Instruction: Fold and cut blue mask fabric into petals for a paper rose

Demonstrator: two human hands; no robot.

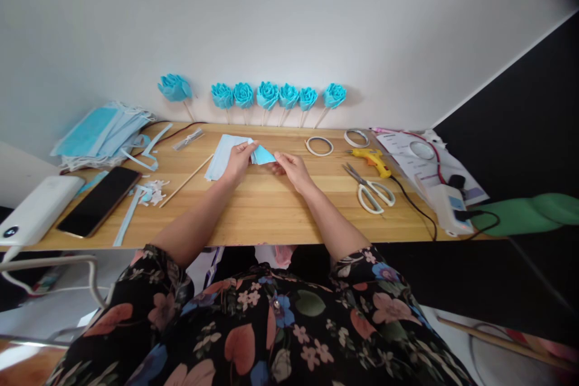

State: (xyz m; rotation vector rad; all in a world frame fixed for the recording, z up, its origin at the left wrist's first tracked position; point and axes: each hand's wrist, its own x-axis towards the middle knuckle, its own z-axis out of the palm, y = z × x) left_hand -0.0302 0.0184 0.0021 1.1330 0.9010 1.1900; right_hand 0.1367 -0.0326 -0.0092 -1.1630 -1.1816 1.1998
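Note:
Between my hands, over the middle of the wooden table, is a folded piece of blue mask fabric (263, 155). My left hand (241, 158) pinches its left end between thumb and fingers. At the pointed right end, my right hand (292, 167) grips the corner. Pale blue mask sheets (222, 154) lie flat under and beside my left hand. A thin wooden stick (186, 180) rests slanted to the left of them. Scissors with white handles (370, 189) lie open to the right of my right hand, near a yellow glue gun (371, 161).
Several blue fabric roses on sticks (268, 96) lean on the wall. A stack of face masks (97, 132), a phone (100, 201), a white power bank (40, 210) and cut scraps (151, 192) are at left. Tape rolls (319, 146), papers (418, 157) and a power strip (451, 208) are at right.

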